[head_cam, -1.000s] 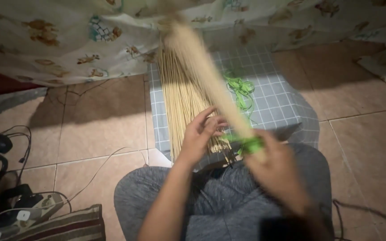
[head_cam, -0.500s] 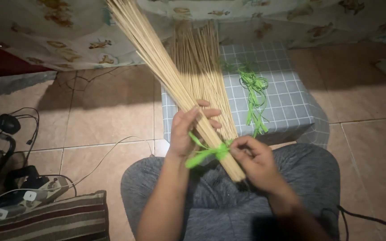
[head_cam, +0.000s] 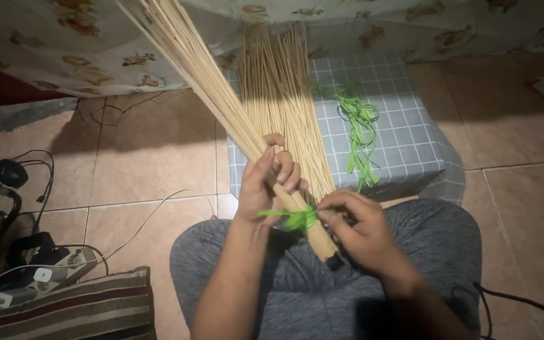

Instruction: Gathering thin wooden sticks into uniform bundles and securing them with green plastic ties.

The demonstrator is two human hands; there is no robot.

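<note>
My left hand (head_cam: pixel 266 182) is wrapped around a tight bundle of thin pale sticks (head_cam: pixel 206 82) that slants up to the far left. A bright green ribbon (head_cam: pixel 294 218) is tied round the bundle near its lower end. My right hand (head_cam: pixel 357 230) pinches that ribbon at the knot, just above my grey-trousered lap. Behind the hands a loose pile of the same sticks (head_cam: pixel 284 101) lies on a grey checked cloth (head_cam: pixel 404 138).
More green ribbon strips (head_cam: pixel 359 132) lie on the checked cloth to the right of the pile. A patterned fabric (head_cam: pixel 64 44) hangs at the back. On the tiled floor at left sit cables, a power strip (head_cam: pixel 39 280) and a striped cushion (head_cam: pixel 70 315).
The tied bundle swung from the right to slant up left. My left hand closed round it, and my right hand drew the green ribbon's loose ends into a tighter knot.
</note>
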